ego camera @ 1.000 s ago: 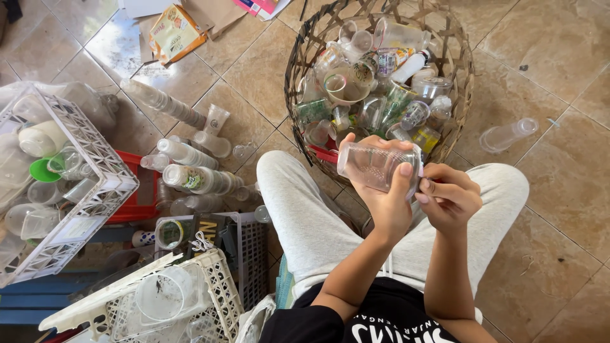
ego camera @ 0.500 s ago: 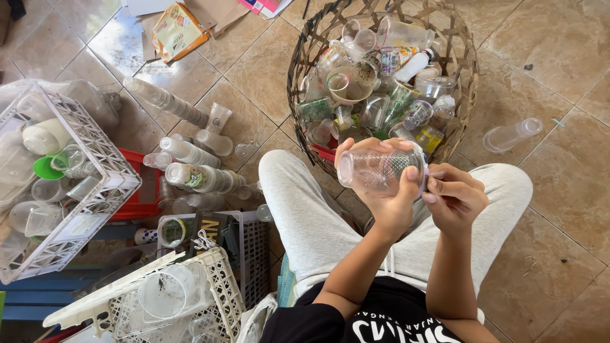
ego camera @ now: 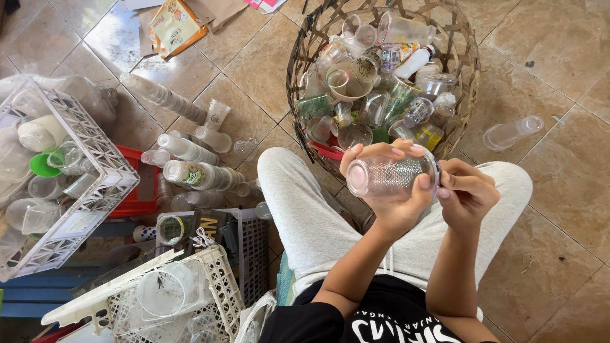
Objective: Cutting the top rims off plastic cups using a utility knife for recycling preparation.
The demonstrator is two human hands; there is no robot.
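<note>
i see a clear plastic cup [ego camera: 389, 176] lying on its side above the lap, its base pointing left and its rim toward the right. its wall is see-through with a fine dotted texture. my left hand [ego camera: 393, 202] wraps around its body, and my right hand [ego camera: 467, 194] pinches at its rim.

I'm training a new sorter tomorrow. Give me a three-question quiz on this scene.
1. True or false: the left hand holds the clear plastic cup lying on its side.
2. What is the right hand doing? A) picking at the cup's rim B) resting on the floor C) reaching into the basket
3. Fill in: the woven basket ahead of the knees holds mixed plastic ____ and bottles.

Key: 1 true; 2 A; 3 cups.
</note>
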